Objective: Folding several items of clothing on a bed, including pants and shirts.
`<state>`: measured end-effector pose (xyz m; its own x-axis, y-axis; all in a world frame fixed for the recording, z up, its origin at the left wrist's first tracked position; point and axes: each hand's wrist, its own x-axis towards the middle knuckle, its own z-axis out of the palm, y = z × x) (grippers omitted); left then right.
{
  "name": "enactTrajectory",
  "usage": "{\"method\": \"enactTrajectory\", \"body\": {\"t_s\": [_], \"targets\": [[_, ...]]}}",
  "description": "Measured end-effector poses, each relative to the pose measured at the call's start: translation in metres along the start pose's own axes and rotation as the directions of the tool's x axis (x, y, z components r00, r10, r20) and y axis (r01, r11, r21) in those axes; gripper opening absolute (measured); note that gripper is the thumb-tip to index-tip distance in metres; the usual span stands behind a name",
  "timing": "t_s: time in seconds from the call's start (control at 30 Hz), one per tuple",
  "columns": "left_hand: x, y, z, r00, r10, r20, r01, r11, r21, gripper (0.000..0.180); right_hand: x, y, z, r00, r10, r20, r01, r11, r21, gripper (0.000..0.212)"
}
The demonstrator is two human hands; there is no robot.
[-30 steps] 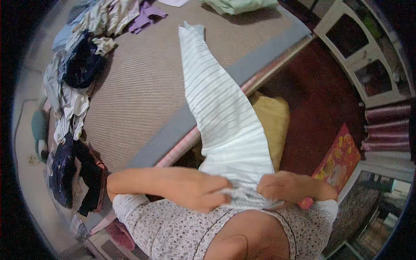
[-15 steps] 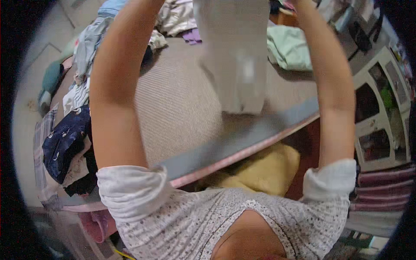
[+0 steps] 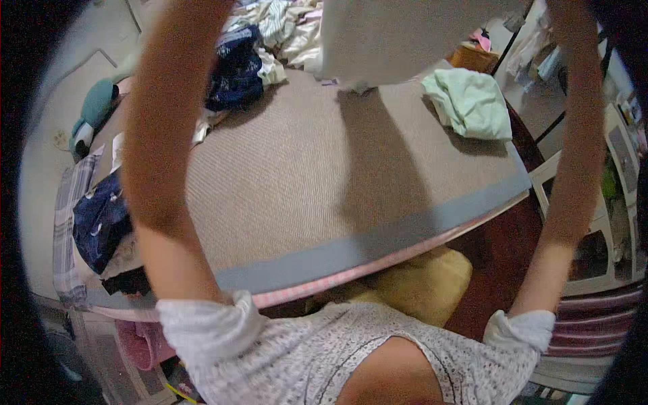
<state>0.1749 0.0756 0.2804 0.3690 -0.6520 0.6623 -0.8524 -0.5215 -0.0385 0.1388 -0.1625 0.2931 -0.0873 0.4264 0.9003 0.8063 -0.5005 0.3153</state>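
Observation:
Both my forearms reach up past the top edge, so neither my left hand nor my right hand shows. Between the arms hangs a pale grey-white cloth piece [image 3: 398, 40], raised above the bed mat [image 3: 283, 175] and cut off by the top edge. What kind of garment it is, and how it is held, I cannot make out. Its shadow falls down the middle of the mat. To the right of it a folded mint-green cloth [image 3: 472, 104] lies on the mat. Dark navy clothing [image 3: 236, 67] is partly hidden behind my left arm.
A heap of light clothes [image 3: 290, 34] lies at the far side. More navy clothing [image 3: 101, 216] and a teal plush toy [image 3: 98, 108] are at the left. A yellow cushion [image 3: 432, 280] sits under the near bed edge; a cream cabinet [image 3: 621, 250] stands right.
The pale cloth has risen toward the top edge and spread wider, showing more of the mat. My arms have moved farther apart. The view has shifted slightly.

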Motion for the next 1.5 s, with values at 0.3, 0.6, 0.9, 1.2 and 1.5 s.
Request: {"method": "enactTrajectory", "body": {"t_s": [0.3,0.6,0.9,1.2,1.5], "targets": [[-0.179,0.203,0.223,0.998,0.052,0.033,-0.03,0.874,-0.486,0.017,-0.263,-0.163,-0.02,0.554,0.469,0.688,-0.566,0.818,-0.102,0.031],[-0.145,0.234,0.216,0.955,-0.028,0.295,0.241,0.653,-0.718,0.028,-0.287,-0.156,-0.066,0.691,0.514,0.508,-0.469,0.854,-0.225,0.012],[-0.184,-0.002,0.24,0.919,-0.135,0.371,0.255,0.92,-0.297,0.062,-0.236,-0.141,-0.099,0.721,0.266,0.64,-0.17,0.963,-0.208,0.014],[-0.189,-0.055,0.289,0.619,-0.508,0.599,0.482,0.848,0.221,0.062,-0.247,-0.134,-0.116,0.734,0.267,0.625,-0.079,0.947,-0.312,0.02],[-0.29,-0.006,0.139,0.404,-0.733,0.547,0.534,0.674,0.51,0.064,-0.295,-0.055,-0.057,0.795,0.138,0.591,-0.012,0.977,-0.211,0.014]]}}
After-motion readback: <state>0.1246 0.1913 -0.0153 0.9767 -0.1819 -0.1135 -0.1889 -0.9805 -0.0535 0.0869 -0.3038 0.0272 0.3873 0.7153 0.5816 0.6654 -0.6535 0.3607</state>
